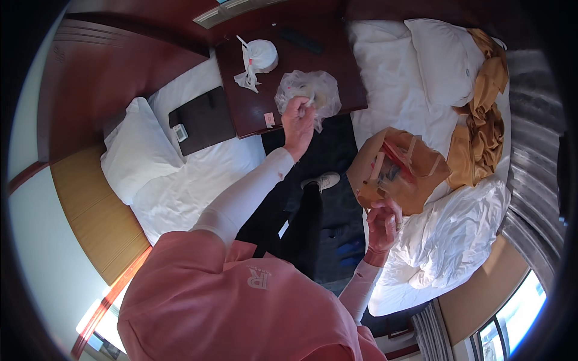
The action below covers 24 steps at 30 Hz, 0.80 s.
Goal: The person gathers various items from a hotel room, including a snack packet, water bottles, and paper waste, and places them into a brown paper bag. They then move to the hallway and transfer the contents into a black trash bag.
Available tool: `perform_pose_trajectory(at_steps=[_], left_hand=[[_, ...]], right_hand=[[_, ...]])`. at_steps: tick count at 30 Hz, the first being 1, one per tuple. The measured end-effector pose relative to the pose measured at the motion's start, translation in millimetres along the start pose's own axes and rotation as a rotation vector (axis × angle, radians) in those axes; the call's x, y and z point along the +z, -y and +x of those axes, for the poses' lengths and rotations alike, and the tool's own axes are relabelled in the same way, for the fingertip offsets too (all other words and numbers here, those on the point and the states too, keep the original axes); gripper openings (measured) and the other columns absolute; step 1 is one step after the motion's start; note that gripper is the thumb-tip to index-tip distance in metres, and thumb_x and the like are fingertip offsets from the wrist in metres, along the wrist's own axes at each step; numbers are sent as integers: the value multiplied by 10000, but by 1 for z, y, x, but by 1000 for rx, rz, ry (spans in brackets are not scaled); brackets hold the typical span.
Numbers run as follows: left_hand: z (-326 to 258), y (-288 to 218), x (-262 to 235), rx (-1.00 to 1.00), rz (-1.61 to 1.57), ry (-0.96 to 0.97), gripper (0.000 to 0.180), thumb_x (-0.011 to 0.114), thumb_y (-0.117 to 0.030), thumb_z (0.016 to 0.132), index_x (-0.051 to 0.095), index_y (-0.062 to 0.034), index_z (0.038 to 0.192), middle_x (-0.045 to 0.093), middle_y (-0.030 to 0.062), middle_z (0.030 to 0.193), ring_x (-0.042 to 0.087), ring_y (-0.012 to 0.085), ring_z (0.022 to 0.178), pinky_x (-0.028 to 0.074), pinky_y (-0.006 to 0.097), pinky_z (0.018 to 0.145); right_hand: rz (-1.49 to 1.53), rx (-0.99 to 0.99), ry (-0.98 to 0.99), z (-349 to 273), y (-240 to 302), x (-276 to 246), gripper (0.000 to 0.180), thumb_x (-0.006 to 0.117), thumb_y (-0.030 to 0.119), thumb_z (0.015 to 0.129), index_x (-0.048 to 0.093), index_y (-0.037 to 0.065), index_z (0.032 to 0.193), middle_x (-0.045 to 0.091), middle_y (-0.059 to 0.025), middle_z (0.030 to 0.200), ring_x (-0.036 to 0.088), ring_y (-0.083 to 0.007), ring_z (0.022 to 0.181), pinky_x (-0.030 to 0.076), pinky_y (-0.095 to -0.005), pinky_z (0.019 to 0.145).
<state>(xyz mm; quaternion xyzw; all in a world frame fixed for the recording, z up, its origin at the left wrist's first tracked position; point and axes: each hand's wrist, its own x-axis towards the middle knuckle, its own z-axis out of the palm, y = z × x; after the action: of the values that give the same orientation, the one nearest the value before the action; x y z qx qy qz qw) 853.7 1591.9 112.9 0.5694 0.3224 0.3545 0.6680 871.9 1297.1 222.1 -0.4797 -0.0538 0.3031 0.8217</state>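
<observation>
Clear, thin plastic bunches at the near edge of the dark red-brown wooden counter [256,108]: it is a crumpled see-through bag [328,99] with something pale inside, too blurred to identify. The left hand [298,129] reaches out to it, its fingers pinched together on the gathered film at the near side. On the right, a large brown paper bag [430,174] gapes at the edge of the white-sheeted bed [385,72], showing a bright red item [400,159] and some clear packaging within. The right hand [383,225] is at that bag's near rim with its fingers curled; whether they grip the paper or only rest against it, I cannot tell.

As for progress, a round white plastic bundle [263,55] at the back left of the counter looks finished: its neck is drawn in with a reddish tie, and its loose ends stick out. The see-through bag seems only partway handled, standing on the counter rather than in the paper bag, with no knot that I can make out. The paper bag is open and its contents are not laid out, so that part appears undone. A small pink-and-white packet [269,119] lies near the counter's front edge, untouched by either hand
</observation>
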Motion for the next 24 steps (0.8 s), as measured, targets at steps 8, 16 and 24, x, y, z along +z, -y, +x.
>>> perform_pose_trajectory(at_steps=[8,16,24], left_hand=[[-21,-129,-11,-24,137,125,79,616,-15,860,548,-25,898,581,7,780,507,59,646,430,244,553],[-73,-171,25,264,538,529,164,597,26,722,551,-60,854,555,97,765,569,301,764,475,377,650],[-112,-143,31,452,822,858,219,600,-80,774,517,-45,973,548,78,788,540,246,849,435,383,783]], right_hand=[[-63,-17,-113,-4,-12,38,627,663,367,856,453,86,1375,610,-135,1071,544,-117,663,330,-190,445],[-197,-39,-38,-13,-14,63,730,592,351,917,215,105,1491,460,-196,1366,523,-266,1206,445,-185,563],[-215,99,-317,0,-39,95,557,506,242,978,310,3,1441,504,-134,1322,510,-215,1176,403,-354,1011]])
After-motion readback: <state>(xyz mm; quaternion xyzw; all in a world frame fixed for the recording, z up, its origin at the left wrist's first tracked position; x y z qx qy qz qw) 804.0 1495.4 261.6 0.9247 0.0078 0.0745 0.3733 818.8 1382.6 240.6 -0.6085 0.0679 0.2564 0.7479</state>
